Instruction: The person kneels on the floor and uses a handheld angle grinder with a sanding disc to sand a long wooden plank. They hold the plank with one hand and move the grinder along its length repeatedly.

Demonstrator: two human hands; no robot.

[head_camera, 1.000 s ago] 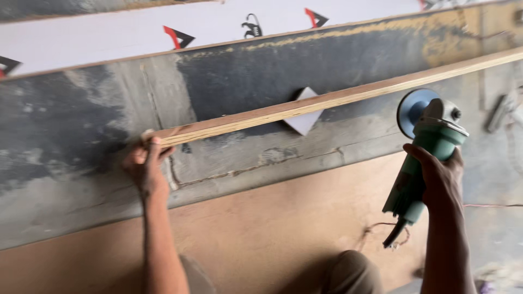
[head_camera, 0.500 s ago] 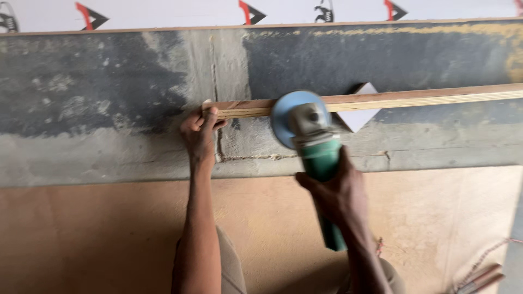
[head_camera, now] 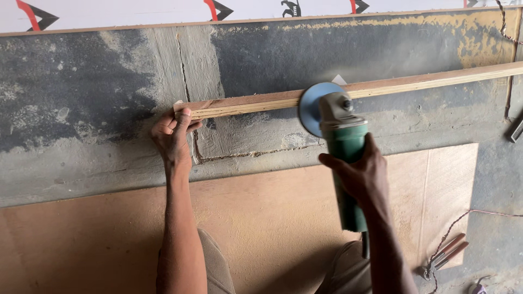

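Head view: the right hand [head_camera: 364,177] is clenched around the green body of an angle grinder [head_camera: 343,158], low and right of the frame's centre, while the left hand [head_camera: 171,135] grasps the near end of a long wooden strip [head_camera: 348,90], thumb on top, left of centre. The grinder's long axis runs almost straight up the frame, its blue-grey disc [head_camera: 311,108] at the top end touching the strip's lower edge. The strip stretches from the left hand to the right edge, rising slightly rightward, lying over a stained grey concrete surface [head_camera: 81,109]. Below it spreads a brown plywood sheet [head_camera: 261,228]. Along the top edge runs a white panel [head_camera: 136,11] printed with red-and-black triangular marks and a black emblem. A thin red-and-white cord [head_camera: 452,228] curls at lower right.
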